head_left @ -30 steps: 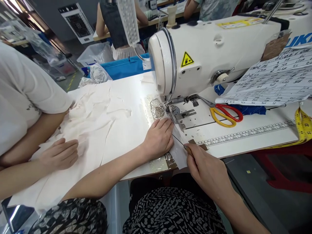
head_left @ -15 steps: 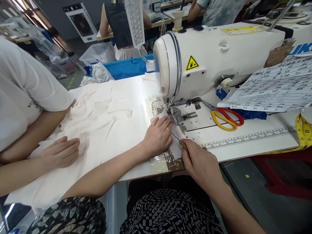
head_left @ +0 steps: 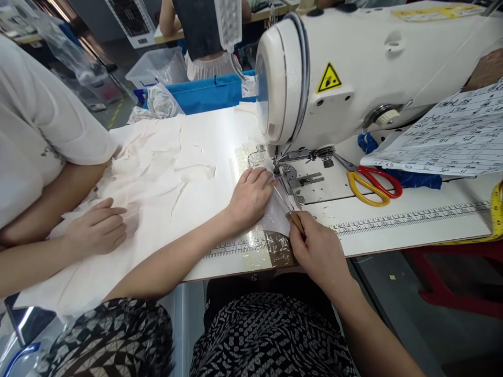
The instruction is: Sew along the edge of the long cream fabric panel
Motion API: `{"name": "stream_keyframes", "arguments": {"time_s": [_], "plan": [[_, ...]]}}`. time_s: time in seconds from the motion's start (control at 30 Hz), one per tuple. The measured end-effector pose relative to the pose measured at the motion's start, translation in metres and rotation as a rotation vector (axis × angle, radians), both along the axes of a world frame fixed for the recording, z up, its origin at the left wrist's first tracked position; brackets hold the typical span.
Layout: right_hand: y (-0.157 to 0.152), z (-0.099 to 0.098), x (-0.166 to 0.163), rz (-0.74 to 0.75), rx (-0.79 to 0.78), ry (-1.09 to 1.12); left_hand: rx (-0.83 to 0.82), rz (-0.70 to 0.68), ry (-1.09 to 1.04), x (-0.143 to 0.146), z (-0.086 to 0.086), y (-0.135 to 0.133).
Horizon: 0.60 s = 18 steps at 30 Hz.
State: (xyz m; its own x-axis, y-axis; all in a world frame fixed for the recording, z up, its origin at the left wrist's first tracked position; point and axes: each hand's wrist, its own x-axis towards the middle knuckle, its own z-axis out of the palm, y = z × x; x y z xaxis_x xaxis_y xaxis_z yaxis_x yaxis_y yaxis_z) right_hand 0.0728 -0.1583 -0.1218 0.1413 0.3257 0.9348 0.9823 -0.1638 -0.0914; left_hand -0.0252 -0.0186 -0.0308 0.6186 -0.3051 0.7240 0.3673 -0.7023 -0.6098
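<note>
My left hand (head_left: pixel 250 198) lies flat on a small piece of white fabric (head_left: pixel 277 215), fingertips just left of the presser foot (head_left: pixel 285 171) of the white sewing machine (head_left: pixel 353 68). My right hand (head_left: pixel 318 251) grips a thin awl (head_left: pixel 288 209) by its wooden handle. The metal tip points up toward the presser foot, next to my left fingertips. The fabric piece runs from the needle area back to the table's front edge.
A co-worker sits at the left, one hand (head_left: pixel 98 228) resting on spread cream cloth (head_left: pixel 149 173). Red and yellow scissors (head_left: pixel 371 183) lie right of the needle plate, under a handwritten sheet (head_left: pixel 448 139). A yellow tape measure (head_left: pixel 497 209) hangs at the far right. Other people work behind.
Both my hands have slid forward toward the presser foot, taking the fabric piece and the awl tip closer to the needle. The view has moved nearer the machine.
</note>
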Motion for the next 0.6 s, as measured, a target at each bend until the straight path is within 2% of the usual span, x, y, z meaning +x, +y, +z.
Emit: {"name": "stream_keyframes", "arguments": {"time_s": [0.3,0.6], "plan": [[-0.008,0.001,-0.005,0.046,0.011,-0.002,0.038,-0.062,0.058,-0.004,-0.018,-0.016],[-0.032,-0.010,0.016,0.150,0.136,0.074,0.016,-0.017,0.077,-0.001,-0.019,-0.014]]}}
